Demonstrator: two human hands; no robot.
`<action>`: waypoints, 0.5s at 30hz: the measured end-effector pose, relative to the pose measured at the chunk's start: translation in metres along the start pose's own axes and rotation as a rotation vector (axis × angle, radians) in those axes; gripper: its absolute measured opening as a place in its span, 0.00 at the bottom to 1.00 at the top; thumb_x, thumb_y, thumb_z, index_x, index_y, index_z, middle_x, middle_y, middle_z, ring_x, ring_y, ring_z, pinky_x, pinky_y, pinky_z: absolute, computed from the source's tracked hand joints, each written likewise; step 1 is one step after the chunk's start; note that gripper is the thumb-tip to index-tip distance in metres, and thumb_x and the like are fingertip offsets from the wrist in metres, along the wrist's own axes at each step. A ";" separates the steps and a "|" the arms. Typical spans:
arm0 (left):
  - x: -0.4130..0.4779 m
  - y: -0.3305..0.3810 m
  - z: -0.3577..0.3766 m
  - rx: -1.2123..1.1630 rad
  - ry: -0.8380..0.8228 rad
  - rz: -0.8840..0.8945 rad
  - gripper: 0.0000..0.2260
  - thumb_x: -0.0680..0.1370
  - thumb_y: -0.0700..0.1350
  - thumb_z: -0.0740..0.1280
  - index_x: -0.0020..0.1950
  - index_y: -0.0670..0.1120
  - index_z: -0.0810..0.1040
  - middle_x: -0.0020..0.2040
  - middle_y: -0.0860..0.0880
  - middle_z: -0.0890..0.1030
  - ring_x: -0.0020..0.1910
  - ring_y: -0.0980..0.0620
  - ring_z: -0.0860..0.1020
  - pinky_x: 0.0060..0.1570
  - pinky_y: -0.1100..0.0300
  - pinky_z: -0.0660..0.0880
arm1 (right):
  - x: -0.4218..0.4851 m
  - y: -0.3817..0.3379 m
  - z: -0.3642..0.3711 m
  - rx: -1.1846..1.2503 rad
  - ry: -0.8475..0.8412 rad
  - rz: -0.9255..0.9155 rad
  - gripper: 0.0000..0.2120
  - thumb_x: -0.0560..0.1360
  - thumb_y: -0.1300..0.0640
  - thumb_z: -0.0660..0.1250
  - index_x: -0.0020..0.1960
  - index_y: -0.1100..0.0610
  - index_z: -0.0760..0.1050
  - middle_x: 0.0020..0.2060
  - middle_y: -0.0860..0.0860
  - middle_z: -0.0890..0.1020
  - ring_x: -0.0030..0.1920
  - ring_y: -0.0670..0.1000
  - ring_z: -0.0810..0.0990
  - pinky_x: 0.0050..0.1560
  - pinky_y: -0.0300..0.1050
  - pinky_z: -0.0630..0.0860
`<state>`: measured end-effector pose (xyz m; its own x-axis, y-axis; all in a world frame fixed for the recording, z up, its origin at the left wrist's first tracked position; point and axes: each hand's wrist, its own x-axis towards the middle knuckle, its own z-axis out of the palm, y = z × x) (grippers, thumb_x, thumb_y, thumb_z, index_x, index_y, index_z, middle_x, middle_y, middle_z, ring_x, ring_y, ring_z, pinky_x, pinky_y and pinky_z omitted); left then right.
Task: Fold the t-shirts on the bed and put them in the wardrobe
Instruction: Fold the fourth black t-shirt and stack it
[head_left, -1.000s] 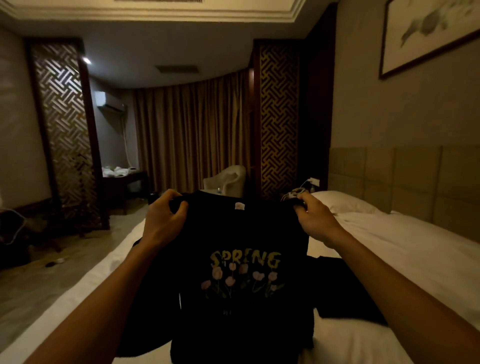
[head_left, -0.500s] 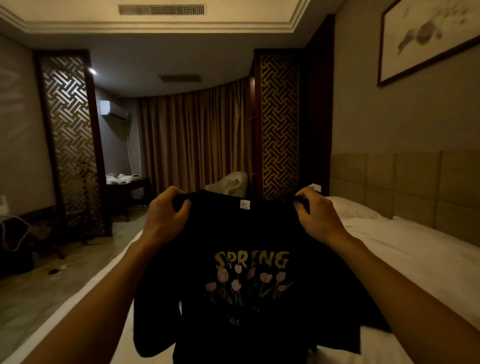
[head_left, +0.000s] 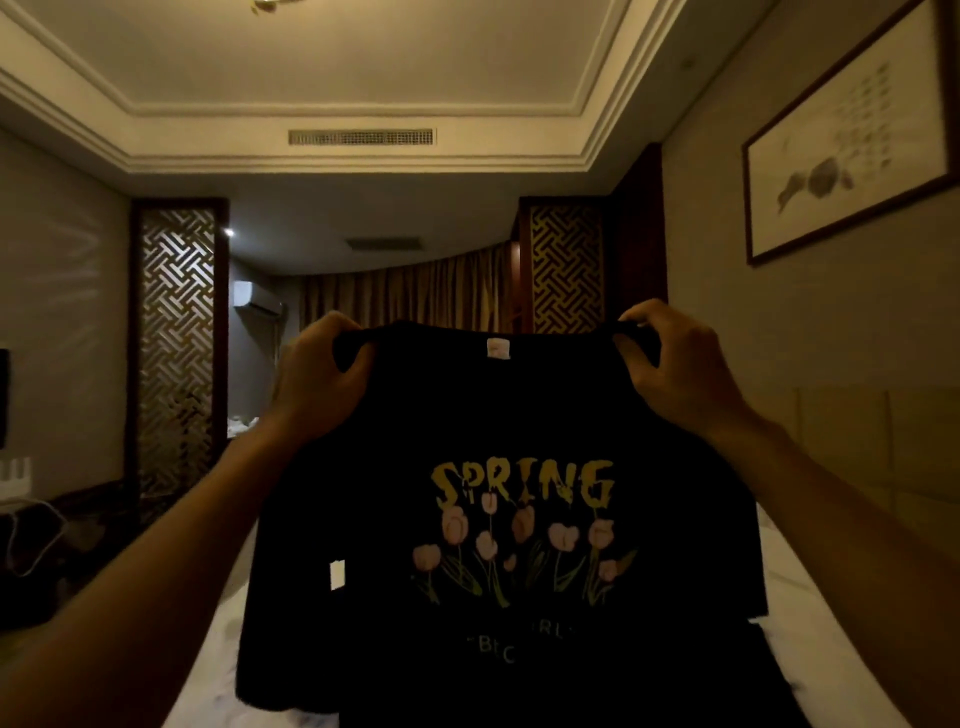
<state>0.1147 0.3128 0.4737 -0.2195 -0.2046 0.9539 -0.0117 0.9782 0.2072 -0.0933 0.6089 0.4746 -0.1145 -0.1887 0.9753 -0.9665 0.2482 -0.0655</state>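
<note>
The left grip (head_left: 322, 384) and the right grip (head_left: 680, 374) each pinch one shoulder of a black t-shirt (head_left: 493, 410), thumb toward the wearer and fingers curled over the top seam, so both are closed on cloth rather than spread wide. Between the two grips the neckline is pulled nearly straight, with the small neck label (head_left: 497, 348) sitting just off the midpoint. The shirt hangs below the grips, its printed front (head_left: 519, 483) facing the camera, with the word SPRING above a row of tulips. Holding it by the shoulders at this height probably lets the weight of the fabric drag out creases and shows which side is the front before it is laid down. The body of the shirt drops toward the bed (head_left: 810, 623), whose white sheet shows beneath and to either side of the arms. Whether the hem touches the sheet is hidden in the dark. A white tag (head_left: 337, 575) shows under the left grip. Far beyond the grips are curtains (head_left: 415, 291) and lattice screens (head_left: 176, 338). No wardrobe can be made out with certainty. The folding itself looks not yet begun.
</note>
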 end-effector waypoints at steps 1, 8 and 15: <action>0.007 0.004 -0.007 0.020 0.025 0.009 0.07 0.79 0.46 0.69 0.54 0.43 0.78 0.43 0.50 0.77 0.36 0.62 0.72 0.36 0.75 0.67 | 0.007 -0.003 -0.006 -0.001 0.007 -0.018 0.07 0.78 0.59 0.69 0.54 0.60 0.78 0.46 0.49 0.79 0.46 0.47 0.76 0.43 0.23 0.67; 0.021 0.010 -0.014 0.059 0.064 0.019 0.09 0.79 0.48 0.68 0.54 0.44 0.78 0.46 0.50 0.78 0.44 0.53 0.75 0.44 0.59 0.67 | 0.019 -0.006 -0.010 -0.019 -0.004 -0.023 0.07 0.78 0.58 0.69 0.54 0.59 0.78 0.48 0.52 0.81 0.47 0.48 0.78 0.45 0.34 0.71; -0.069 -0.054 0.060 0.041 -0.273 -0.103 0.05 0.78 0.46 0.68 0.49 0.45 0.75 0.44 0.48 0.78 0.42 0.49 0.78 0.39 0.57 0.72 | -0.084 0.042 0.067 0.010 -0.249 0.134 0.04 0.77 0.59 0.69 0.51 0.56 0.78 0.46 0.51 0.80 0.46 0.49 0.77 0.45 0.36 0.72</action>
<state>0.0717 0.2764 0.3836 -0.4693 -0.2918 0.8334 -0.0855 0.9544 0.2860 -0.1394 0.5718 0.3762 -0.2937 -0.3828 0.8759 -0.9408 0.2781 -0.1939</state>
